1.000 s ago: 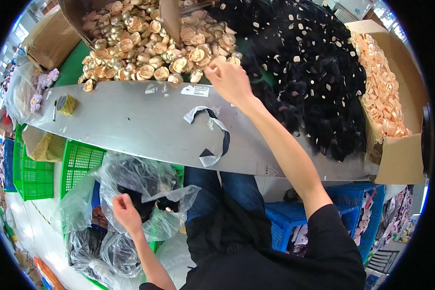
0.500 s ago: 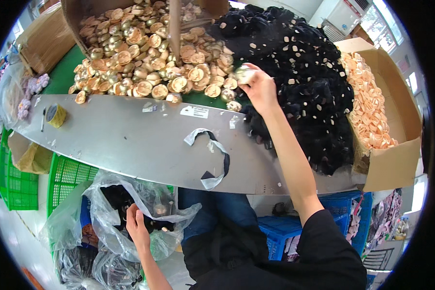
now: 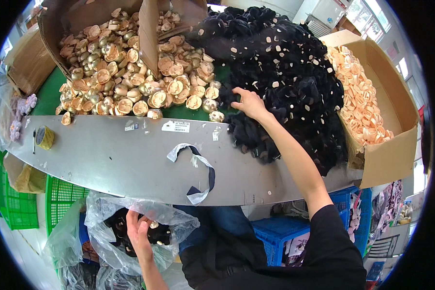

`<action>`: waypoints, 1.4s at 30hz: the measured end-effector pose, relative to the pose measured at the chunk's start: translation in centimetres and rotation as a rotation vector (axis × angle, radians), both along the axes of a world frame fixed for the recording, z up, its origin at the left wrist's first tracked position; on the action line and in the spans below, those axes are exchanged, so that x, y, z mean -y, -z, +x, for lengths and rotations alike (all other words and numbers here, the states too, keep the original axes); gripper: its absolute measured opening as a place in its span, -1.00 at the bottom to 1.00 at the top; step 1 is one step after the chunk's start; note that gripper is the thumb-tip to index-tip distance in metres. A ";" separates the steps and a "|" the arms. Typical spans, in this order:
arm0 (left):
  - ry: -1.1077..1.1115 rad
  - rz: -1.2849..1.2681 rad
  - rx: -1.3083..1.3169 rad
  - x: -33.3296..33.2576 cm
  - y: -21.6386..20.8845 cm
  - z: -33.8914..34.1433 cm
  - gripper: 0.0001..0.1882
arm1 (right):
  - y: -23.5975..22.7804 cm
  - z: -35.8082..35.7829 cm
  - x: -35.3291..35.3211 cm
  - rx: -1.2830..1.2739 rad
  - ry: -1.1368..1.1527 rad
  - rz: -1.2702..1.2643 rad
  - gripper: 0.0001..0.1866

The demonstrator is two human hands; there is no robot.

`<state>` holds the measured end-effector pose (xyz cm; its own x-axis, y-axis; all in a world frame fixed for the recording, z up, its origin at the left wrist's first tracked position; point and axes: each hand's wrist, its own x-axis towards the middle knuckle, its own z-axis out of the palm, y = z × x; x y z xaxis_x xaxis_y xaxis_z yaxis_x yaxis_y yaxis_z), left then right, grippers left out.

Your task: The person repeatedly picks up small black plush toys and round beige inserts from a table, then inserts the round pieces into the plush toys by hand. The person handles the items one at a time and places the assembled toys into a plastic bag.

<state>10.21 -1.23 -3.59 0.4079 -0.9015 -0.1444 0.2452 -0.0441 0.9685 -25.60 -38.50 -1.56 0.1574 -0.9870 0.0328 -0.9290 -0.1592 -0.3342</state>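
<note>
R hand (image 3: 250, 103): fingers at blk fluffy pile (image 3: 299, 92); whether they grip anything, can't tell. R forearm (image 3: 295, 159) hides pt of pile & bench (image 3: 106, 159). L hand (image 3: 139, 235) hides pt of blk pcs (image 3: 121, 223) in clear bag (image 3: 98, 207); 1 sm. pale item (image 3: 154, 224) by its fingers, too sm. to ID. L forearm (image 3: 152, 276) cut off at lower edge; open carton (image 3: 149, 38) cut off at top. Label (image 3: 176, 126) on bench: print illegible.

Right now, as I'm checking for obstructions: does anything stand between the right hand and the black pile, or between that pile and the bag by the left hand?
Nothing visible separates the right hand from the black pile. Between pile and bag, a strip lies on the table, and the left hand is at the bag's opening.
</note>
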 end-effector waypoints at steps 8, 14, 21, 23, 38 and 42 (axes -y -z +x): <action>-0.302 0.008 0.373 -3.2 -3.5 0.8 -0.71 | -5.8 3.0 -4.6 0.545 -0.136 -0.280 -0.79; 0.039 -0.228 0.382 0.7 -8.9 -4.5 -0.23 | -13.6 6.8 -17.9 1.030 -0.377 0.513 -0.78; 0.186 -0.120 0.036 3.1 -9.8 -9.5 -0.73 | -10.9 8.6 -27.5 1.176 -0.285 0.716 -0.75; 0.143 -0.085 0.055 3.0 -9.9 -10.4 -0.80 | -10.1 9.0 -29.1 1.063 -0.287 0.583 -0.74; 0.416 -0.035 -0.426 1.6 -6.2 -8.1 -0.63 | -4.7 8.3 -32.1 1.498 -0.157 0.685 -0.86; 0.279 0.044 -0.658 0.4 -7.4 -8.8 -0.50 | -5.3 8.7 -32.2 1.488 -0.147 0.665 -0.84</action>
